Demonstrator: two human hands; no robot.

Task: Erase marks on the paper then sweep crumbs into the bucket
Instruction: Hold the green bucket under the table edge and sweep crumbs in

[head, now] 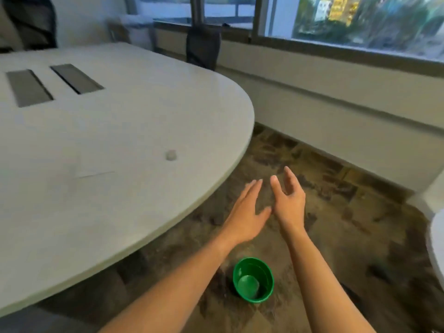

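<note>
Both hands empty, fingers straight and spread: left hand (243, 212), right hand (288, 200) off the table (120, 140) edge, above green bucket (253, 280) on floor.

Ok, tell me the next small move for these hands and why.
Probably reach the right hand back to the small grey eraser on the table. Both hands, the left hand too, hang open and empty past the table edge above the green bucket, while the paper lies beside the eraser.
</note>
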